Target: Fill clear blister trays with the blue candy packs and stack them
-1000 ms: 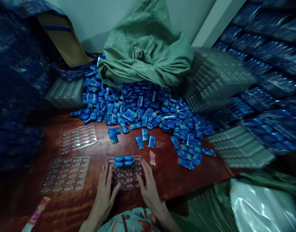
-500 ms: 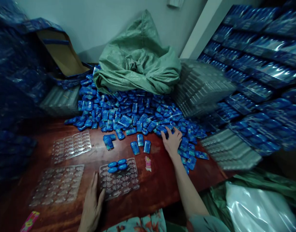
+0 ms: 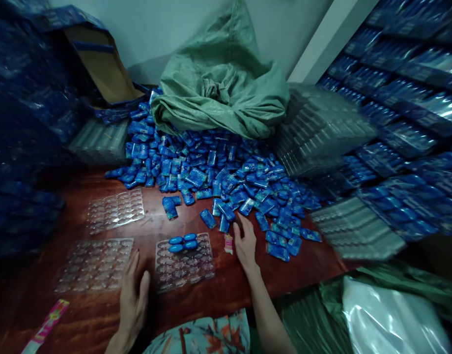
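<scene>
My left hand [image 3: 133,295] rests on the table between two clear moulded trays, its thumb apart from the fingers and nothing in it. The tray to its right [image 3: 183,270] holds several blue oval pieces [image 3: 183,242] in its upper rows. Another clear tray [image 3: 95,265] lies to its left. My right hand [image 3: 245,241] is at the near edge of the blue packets, fingers spread, beside a small pink wrapper [image 3: 228,243]. A few packets [image 3: 225,211] lie just beyond its fingertips. The main heap of blue packets [image 3: 196,172] spreads behind.
A third clear tray [image 3: 115,209] lies at the back left. A green sack [image 3: 226,98] slumps over the heap. Stacked clear trays [image 3: 358,228] and blue packs stand at the right; an open box [image 3: 100,69] is at the back left. A pink strip [image 3: 47,324] lies front left.
My right hand has moved left and nearer, away from the right part of the heap. More packets now lie together beyond its fingertips. My left hand has shifted slightly left.
</scene>
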`<move>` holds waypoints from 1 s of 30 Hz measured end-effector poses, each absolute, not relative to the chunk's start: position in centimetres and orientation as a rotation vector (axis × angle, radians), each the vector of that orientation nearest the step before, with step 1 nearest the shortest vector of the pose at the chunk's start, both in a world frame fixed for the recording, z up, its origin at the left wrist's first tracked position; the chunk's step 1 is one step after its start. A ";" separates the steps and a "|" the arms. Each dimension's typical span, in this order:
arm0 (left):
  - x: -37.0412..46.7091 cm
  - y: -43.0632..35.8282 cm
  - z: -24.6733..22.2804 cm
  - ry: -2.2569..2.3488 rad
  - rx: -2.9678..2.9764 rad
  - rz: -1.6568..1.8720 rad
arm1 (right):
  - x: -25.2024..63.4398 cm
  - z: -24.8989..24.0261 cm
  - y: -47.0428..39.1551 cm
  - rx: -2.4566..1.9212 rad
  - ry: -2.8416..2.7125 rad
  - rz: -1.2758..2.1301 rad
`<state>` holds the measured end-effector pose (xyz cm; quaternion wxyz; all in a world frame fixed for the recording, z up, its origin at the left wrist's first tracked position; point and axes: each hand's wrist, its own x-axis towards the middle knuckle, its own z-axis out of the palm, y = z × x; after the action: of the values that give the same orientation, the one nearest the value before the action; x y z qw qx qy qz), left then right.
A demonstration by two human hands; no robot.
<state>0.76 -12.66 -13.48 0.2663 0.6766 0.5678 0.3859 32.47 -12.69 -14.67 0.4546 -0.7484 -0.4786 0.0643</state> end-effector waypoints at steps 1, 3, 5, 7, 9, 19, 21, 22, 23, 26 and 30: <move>1.2 -11.8 -12.3 1.527 1.868 1.118 | 32.9 -14.4 -12.9 -1.836 -1.081 0.123; 2.8 -9.6 -9.7 1.419 1.997 1.209 | 34.2 -13.8 -13.0 -1.818 -0.886 0.086; 5.8 -7.3 -7.4 1.165 2.182 1.115 | 35.5 -13.1 -12.5 -1.783 -0.742 0.109; 10.0 -5.4 -5.7 0.868 2.390 0.845 | 36.4 -12.3 -11.8 -1.749 -0.666 0.134; 14.8 -4.3 -4.8 0.728 2.573 0.538 | 36.8 -11.7 -11.2 -1.733 -0.641 0.134; 24.1 -2.8 -6.2 0.690 2.814 -0.039 | 39.0 -12.1 -12.5 -1.868 -0.985 0.048; 22.4 -2.2 -5.4 0.685 2.774 0.044 | 39.7 -11.6 -12.0 -1.923 -1.151 0.019; 21.2 -1.9 -4.9 0.691 2.720 0.140 | 40.0 -11.3 -11.4 -1.948 -1.255 0.006; 19.8 -1.8 -4.4 0.706 2.635 0.275 | 40.1 -11.0 -10.7 -1.975 -1.366 0.001; 14.8 -2.1 -2.9 0.806 2.220 0.613 | 40.3 -10.4 -8.1 -2.079 -1.690 0.025; 8.4 -4.1 -2.0 0.926 1.652 0.611 | 40.4 -10.5 -5.4 -2.201 -1.937 0.024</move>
<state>8.38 -4.09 -1.99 0.5447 0.6963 0.3901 0.2576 40.40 -5.44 -10.46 0.1047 -0.7465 -0.6570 0.0083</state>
